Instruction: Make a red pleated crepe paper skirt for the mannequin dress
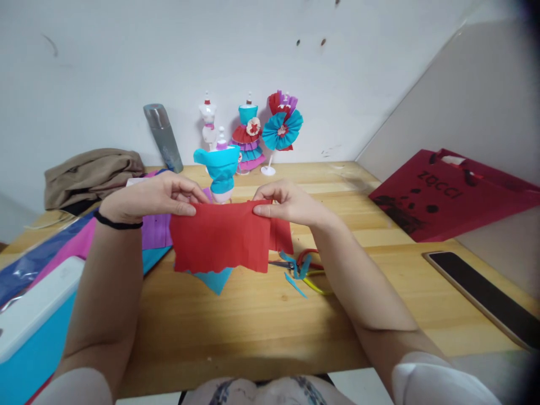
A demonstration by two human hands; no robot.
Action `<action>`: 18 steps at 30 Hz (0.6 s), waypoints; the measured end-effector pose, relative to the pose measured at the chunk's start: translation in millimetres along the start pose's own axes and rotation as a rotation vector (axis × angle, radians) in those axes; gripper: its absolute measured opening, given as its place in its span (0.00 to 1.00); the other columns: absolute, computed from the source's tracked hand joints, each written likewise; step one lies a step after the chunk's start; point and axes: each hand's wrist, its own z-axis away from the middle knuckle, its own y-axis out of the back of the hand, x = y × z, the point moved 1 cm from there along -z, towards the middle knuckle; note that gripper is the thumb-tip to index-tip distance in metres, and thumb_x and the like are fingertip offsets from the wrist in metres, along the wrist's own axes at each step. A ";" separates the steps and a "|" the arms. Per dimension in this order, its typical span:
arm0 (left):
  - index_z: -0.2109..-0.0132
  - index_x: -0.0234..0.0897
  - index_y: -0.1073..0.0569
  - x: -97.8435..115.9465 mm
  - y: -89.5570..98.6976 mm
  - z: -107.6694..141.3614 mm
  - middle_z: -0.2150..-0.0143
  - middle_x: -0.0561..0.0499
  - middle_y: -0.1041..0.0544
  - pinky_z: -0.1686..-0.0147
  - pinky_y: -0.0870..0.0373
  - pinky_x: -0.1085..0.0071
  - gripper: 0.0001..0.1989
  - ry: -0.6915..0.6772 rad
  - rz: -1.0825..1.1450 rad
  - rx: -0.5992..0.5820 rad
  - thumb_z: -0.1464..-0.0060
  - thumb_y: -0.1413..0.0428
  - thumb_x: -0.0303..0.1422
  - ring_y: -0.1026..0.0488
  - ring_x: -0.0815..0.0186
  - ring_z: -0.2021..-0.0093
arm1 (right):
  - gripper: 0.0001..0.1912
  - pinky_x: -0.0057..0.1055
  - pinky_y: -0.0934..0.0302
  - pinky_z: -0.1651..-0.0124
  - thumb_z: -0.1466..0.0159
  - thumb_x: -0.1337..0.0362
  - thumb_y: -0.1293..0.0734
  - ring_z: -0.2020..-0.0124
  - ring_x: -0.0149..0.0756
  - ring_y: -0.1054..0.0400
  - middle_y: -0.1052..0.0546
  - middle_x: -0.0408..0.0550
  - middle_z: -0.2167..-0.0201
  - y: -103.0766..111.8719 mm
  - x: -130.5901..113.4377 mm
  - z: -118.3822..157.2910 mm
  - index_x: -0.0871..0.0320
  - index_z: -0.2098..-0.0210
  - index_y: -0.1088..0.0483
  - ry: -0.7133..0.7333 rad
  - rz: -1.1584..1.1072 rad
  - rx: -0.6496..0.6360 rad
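A red sheet point(221, 239) with a wavy lower edge hangs between my two hands above the table. My left hand point(162, 197) pinches its upper left edge, thumb in front. My right hand point(284, 203) pinches it near the upper right corner in the same way. Just behind the sheet stands a small dress form point(221, 169) wrapped in turquoise material. Another red piece point(281, 235) shows past the sheet's right edge, below my right hand. A turquoise piece point(215, 280) pokes out under the sheet.
Scissors point(314, 273) and turquoise scraps lie right of the sheet. Decorated dress forms point(248, 132) and a grey flask point(163, 138) stand by the wall. Brown cloth point(93, 174) and purple sheets point(156, 230) are left; a red bag point(447, 194) and a phone point(481, 295) are right.
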 end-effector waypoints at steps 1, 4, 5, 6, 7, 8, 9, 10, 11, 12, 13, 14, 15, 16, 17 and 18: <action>0.63 0.40 0.15 2.5 -3.6 0.2 0.73 0.49 0.21 0.74 0.33 0.74 0.15 -0.002 -0.003 -0.034 0.63 0.30 0.36 0.26 0.64 0.74 | 0.09 0.29 0.43 0.69 0.44 0.58 0.31 0.74 0.30 0.37 0.29 0.41 0.77 0.5 -1.4 1.2 0.58 0.73 0.29 0.005 0.003 -0.003; 0.59 0.46 0.16 12.1 -20.5 -1.8 0.68 0.52 0.18 0.72 0.32 0.76 0.15 -0.047 -0.070 -0.062 0.58 0.34 0.35 0.24 0.63 0.69 | 0.08 0.29 0.42 0.69 0.44 0.59 0.31 0.74 0.30 0.37 0.28 0.41 0.77 1.7 -5.5 5.2 0.57 0.73 0.29 0.026 0.020 -0.008; 0.59 0.47 0.16 15.8 -28.3 -3.6 0.67 0.52 0.18 0.71 0.32 0.76 0.15 -0.059 -0.089 -0.051 0.58 0.34 0.36 0.24 0.63 0.68 | 0.08 0.29 0.42 0.69 0.43 0.59 0.32 0.74 0.30 0.36 0.28 0.41 0.76 1.9 -6.6 6.4 0.57 0.73 0.29 0.032 0.022 -0.016; 0.60 0.46 0.16 19.6 -36.9 -5.9 0.68 0.53 0.18 0.73 0.33 0.76 0.15 -0.070 -0.105 -0.028 0.60 0.34 0.36 0.24 0.63 0.69 | 0.07 0.29 0.42 0.69 0.43 0.60 0.32 0.74 0.30 0.36 0.28 0.41 0.76 2.0 -7.5 7.5 0.57 0.73 0.29 0.041 0.022 -0.028; 0.63 0.45 0.16 23.4 -45.8 -8.6 0.70 0.53 0.19 0.75 0.35 0.76 0.13 -0.089 -0.119 0.005 0.60 0.34 0.36 0.25 0.64 0.71 | 0.07 0.28 0.42 0.70 0.43 0.60 0.32 0.74 0.29 0.37 0.29 0.41 0.76 2.1 -8.1 8.5 0.57 0.73 0.29 0.054 0.021 -0.046; 0.66 0.44 0.16 26.9 -54.8 -11.5 0.73 0.53 0.21 0.76 0.37 0.75 0.09 -0.113 -0.120 0.039 0.59 0.35 0.36 0.27 0.65 0.72 | 0.07 0.28 0.43 0.70 0.42 0.60 0.32 0.74 0.29 0.37 0.29 0.40 0.76 2.2 -8.6 9.3 0.58 0.73 0.29 0.068 0.027 -0.067; 0.69 0.42 0.17 30.0 -63.2 -14.3 0.76 0.54 0.24 0.77 0.39 0.75 0.06 -0.137 -0.095 0.062 0.58 0.35 0.37 0.29 0.66 0.74 | 0.07 0.27 0.44 0.71 0.42 0.61 0.32 0.75 0.28 0.38 0.29 0.39 0.77 2.2 -9.0 9.9 0.58 0.72 0.29 0.086 0.042 -0.085; 0.71 0.41 0.19 32.1 -70.8 -17.1 0.78 0.54 0.26 0.79 0.42 0.75 0.06 -0.138 -0.057 0.064 0.56 0.36 0.37 0.32 0.67 0.77 | 0.07 0.27 0.45 0.71 0.42 0.61 0.32 0.75 0.27 0.40 0.30 0.39 0.77 2.2 -9.4 10.3 0.59 0.72 0.29 0.105 0.068 -0.100; 0.73 0.40 0.20 33.3 -77.1 -19.6 0.80 0.54 0.29 0.81 0.45 0.75 0.07 -0.120 -0.027 0.046 0.54 0.37 0.38 0.35 0.69 0.79 | 0.07 0.27 0.46 0.71 0.42 0.62 0.32 0.75 0.27 0.41 0.31 0.38 0.78 2.2 -9.7 10.5 0.59 0.73 0.28 0.118 0.099 -0.112; 0.75 0.38 0.22 33.8 -82.0 -21.8 0.82 0.55 0.32 0.82 0.47 0.74 0.09 -0.114 -0.008 0.021 0.53 0.37 0.38 0.37 0.70 0.81 | 0.07 0.27 0.47 0.71 0.42 0.62 0.32 0.75 0.26 0.41 0.32 0.38 0.78 2.2 -10.1 10.6 0.59 0.73 0.28 0.124 0.129 -0.118; 0.77 0.38 0.24 33.7 -85.3 -23.7 0.82 0.55 0.33 0.82 0.47 0.74 0.11 -0.124 0.011 -0.004 0.53 0.37 0.38 0.38 0.70 0.81 | 0.07 0.27 0.47 0.70 0.41 0.62 0.33 0.75 0.26 0.41 0.32 0.38 0.78 2.1 -10.3 10.5 0.59 0.73 0.28 0.120 0.152 -0.122; 0.78 0.37 0.25 33.2 -87.3 -25.3 0.81 0.54 0.32 0.81 0.46 0.74 0.12 -0.132 0.035 -0.023 0.53 0.37 0.38 0.37 0.70 0.80 | 0.08 0.28 0.46 0.69 0.41 0.62 0.33 0.74 0.27 0.41 0.31 0.38 0.78 2.1 -10.6 10.4 0.58 0.74 0.28 0.120 0.160 -0.115; 0.78 0.37 0.26 32.2 -88.2 -26.5 0.81 0.53 0.31 0.80 0.44 0.74 0.13 -0.140 0.068 -0.031 0.53 0.37 0.39 0.36 0.70 0.79 | 0.08 0.28 0.45 0.68 0.41 0.62 0.33 0.73 0.28 0.39 0.29 0.39 0.77 2.5 -11.1 10.3 0.58 0.74 0.28 0.129 0.160 -0.090; 0.78 0.36 0.25 30.9 -88.6 -27.5 0.79 0.52 0.29 0.79 0.41 0.73 0.13 -0.143 0.117 -0.027 0.53 0.36 0.39 0.33 0.69 0.78 | 0.07 0.29 0.43 0.66 0.41 0.62 0.33 0.71 0.30 0.37 0.27 0.40 0.75 3.3 -11.9 10.6 0.57 0.74 0.27 0.146 0.160 -0.040; 0.76 0.36 0.24 29.4 -88.8 -28.3 0.78 0.52 0.26 0.77 0.38 0.73 0.12 -0.135 0.182 -0.010 0.53 0.36 0.39 0.31 0.67 0.77 | 0.06 0.31 0.40 0.63 0.41 0.62 0.32 0.69 0.32 0.34 0.25 0.41 0.73 4.7 -13.1 11.5 0.56 0.73 0.27 0.175 0.167 0.040; 0.75 0.37 0.23 27.7 -89.3 -29.0 0.76 0.51 0.25 0.76 0.36 0.72 0.12 -0.126 0.253 0.013 0.53 0.35 0.40 0.29 0.67 0.76 | 0.04 0.33 0.38 0.59 0.41 0.63 0.32 0.65 0.35 0.31 0.23 0.43 0.69 6.7 -15.0 13.2 0.56 0.71 0.26 0.215 0.182 0.137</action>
